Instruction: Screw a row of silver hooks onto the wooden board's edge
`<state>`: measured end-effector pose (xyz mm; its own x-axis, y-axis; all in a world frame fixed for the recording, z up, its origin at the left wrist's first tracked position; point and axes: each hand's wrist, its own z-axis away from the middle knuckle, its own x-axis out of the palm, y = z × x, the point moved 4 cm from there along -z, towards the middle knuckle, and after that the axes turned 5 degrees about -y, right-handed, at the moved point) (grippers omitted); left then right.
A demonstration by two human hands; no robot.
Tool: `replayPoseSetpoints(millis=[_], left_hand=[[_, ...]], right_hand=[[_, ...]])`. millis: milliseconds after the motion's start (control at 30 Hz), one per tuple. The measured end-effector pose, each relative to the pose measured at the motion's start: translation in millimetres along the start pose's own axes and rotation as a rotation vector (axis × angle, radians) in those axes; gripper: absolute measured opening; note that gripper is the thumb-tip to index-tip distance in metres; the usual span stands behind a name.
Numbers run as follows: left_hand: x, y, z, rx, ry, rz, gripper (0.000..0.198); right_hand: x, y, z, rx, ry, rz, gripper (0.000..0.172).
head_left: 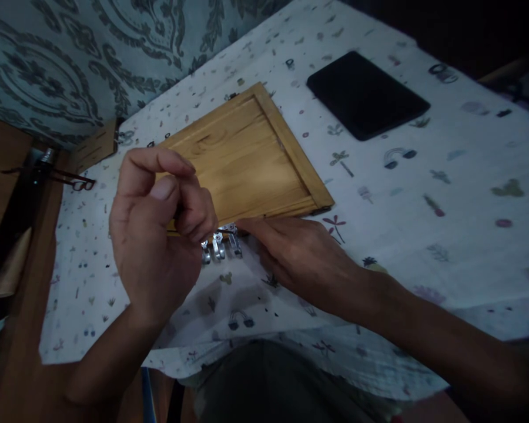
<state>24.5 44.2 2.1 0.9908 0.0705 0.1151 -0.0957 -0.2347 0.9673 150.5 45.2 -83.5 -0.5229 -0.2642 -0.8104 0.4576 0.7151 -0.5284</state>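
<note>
A flat wooden panel (247, 158) with a raised frame lies on the patterned cloth. At its near edge sits a silver metal hinge (223, 242). My left hand (158, 235) hovers over the panel's near left corner with thumb and fingers pinched together; what they pinch is too small to make out. My right hand (300, 258) lies on the cloth, its fingers pointing left and pressed against the hinge by the panel's edge.
A white cloth (445, 235) printed with small figures covers the table. A black tablet (365, 94) lies at the far right. Glasses (77, 182) rest at the left edge, near a dark wooden surface (22, 282). Patterned fabric (70, 53) hangs behind.
</note>
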Motion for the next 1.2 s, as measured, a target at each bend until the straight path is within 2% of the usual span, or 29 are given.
replayPoseSetpoints(millis=[200,400,667,767,1133,1200], left_hand=[[-1.4,-3,-6,0.016,-0.042,0.009,0.022],[-0.2,-6,-15,0.023,-0.144,0.098,0.014],[11.9,-5,-16,-0.011,-0.274,0.073,0.03],[14.8,-3,-14,0.005,-0.326,0.049,0.029],[5.8,-6,-22,-0.05,-0.398,0.073,0.022],[7.8,-6,-23,-0.05,-0.441,0.09,0.021]], right_hand=[[-2,-1,0,-0.002,0.002,-0.026,0.033],[-3,-1,-1,0.014,0.004,0.003,0.032],[-2,0,0,-0.006,0.015,0.01,0.032],[-2,0,0,-0.01,0.01,0.0,0.035],[-1,-1,-1,0.004,0.01,0.018,0.034],[-1,-1,-1,0.002,0.016,0.021,0.033]])
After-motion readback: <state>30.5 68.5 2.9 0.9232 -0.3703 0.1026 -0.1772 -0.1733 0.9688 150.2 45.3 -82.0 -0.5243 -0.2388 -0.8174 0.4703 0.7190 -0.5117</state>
